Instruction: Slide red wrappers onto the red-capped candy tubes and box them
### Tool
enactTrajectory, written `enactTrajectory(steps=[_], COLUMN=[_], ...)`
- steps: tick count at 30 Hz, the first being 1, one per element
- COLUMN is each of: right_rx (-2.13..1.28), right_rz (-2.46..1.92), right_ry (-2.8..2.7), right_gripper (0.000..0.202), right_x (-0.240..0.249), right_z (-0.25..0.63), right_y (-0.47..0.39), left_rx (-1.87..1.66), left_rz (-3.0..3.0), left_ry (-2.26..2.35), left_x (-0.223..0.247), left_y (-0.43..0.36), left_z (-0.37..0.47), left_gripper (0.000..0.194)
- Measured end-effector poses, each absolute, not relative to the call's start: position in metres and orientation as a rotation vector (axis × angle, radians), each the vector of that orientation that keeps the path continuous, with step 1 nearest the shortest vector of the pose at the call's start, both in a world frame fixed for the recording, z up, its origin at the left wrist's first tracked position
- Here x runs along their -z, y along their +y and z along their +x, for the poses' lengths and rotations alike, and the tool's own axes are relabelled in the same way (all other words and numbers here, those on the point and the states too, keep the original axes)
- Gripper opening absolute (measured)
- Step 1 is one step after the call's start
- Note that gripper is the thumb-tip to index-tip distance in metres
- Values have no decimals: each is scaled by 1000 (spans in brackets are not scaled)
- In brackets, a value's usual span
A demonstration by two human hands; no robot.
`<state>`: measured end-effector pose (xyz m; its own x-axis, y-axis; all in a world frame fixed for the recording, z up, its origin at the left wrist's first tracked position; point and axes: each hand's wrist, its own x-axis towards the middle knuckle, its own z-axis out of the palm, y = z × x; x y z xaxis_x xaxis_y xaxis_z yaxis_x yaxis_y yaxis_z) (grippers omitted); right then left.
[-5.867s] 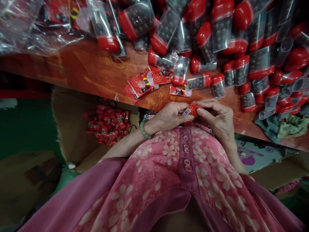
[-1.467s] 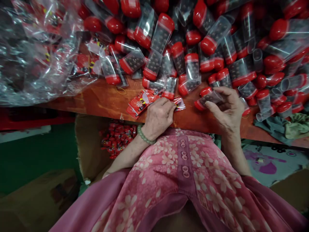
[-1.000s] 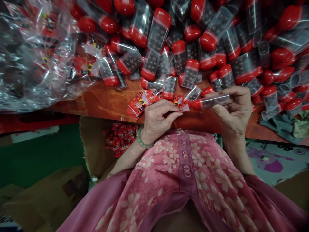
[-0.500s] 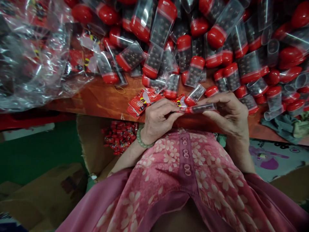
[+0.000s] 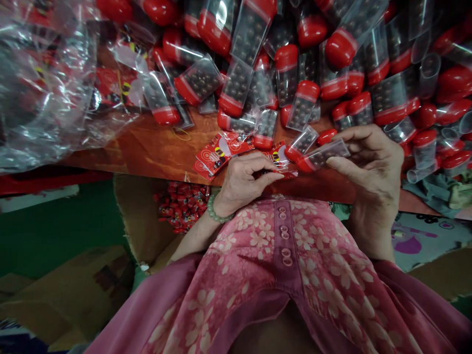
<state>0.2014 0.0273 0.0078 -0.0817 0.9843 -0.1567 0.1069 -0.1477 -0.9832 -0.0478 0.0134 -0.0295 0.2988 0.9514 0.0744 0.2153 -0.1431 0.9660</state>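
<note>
My right hand (image 5: 372,169) is closed on a clear plastic tube (image 5: 321,155) of dark beads, gripping its clear end between thumb and fingers. The tube's red end points left and slightly down. My left hand (image 5: 248,178), with a green bead bracelet at the wrist, pinches a small red printed plastic bag (image 5: 289,173); the fingers hide most of it. Just beyond the left hand, a red printed bag (image 5: 212,156) lies on the table. Another red-ended tube (image 5: 302,142) rests right behind the held one.
Many red-ended bead tubes (image 5: 236,88) are heaped across the back of the orange-brown table (image 5: 162,152). Crumpled clear plastic (image 5: 55,98) covers the left side. Below the table edge, a cardboard box (image 5: 138,221) holds red packets (image 5: 182,206). Cloth (image 5: 431,191) lies at right.
My right hand has moved right and turned the tube so its broad face shows. The tube's red end has come away from my left fingers. My left hand has barely moved.
</note>
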Motion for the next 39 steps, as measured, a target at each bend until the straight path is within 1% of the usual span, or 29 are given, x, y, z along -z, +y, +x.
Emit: enactTrajectory(steps=[6,11,15,19,25,30,35,39], right_rx=[-1484,-1651,-1691,-1751,-1648,-1574,-1572,-1487], right_rz=[-1361,-1237,-1210,-1207,-1349,-1340,-1231,-1216], right_ry=[-1337,-1220,-1181,-1284,-1399,-1470,-1457,-1516], right_gripper=[29,29,29,24,24,23,36,30], right_x=[-8,-10,-9,-6,-8,-11,-3,6], right_z=[202,202,203,201,193,184,180,180], right_y=[35,42,46,49,47,39,34,33], left_rx=[-923,-875,-836,-770,-696,-607,-618,-591], left_rz=[1562,1528,1478,1431,1387,1252,1176,1282], left_ry=[1057,1069,1050,1000,1000,1022,994,1015], left_x=[30,32,31,31,30,25,22,21], left_y=[15,15,17,18,19,18,19,20], left_z=[-48,-47,-48,-48,-47,-46,-45,-41], left_gripper=[18,18,19,21,23,25,28,31])
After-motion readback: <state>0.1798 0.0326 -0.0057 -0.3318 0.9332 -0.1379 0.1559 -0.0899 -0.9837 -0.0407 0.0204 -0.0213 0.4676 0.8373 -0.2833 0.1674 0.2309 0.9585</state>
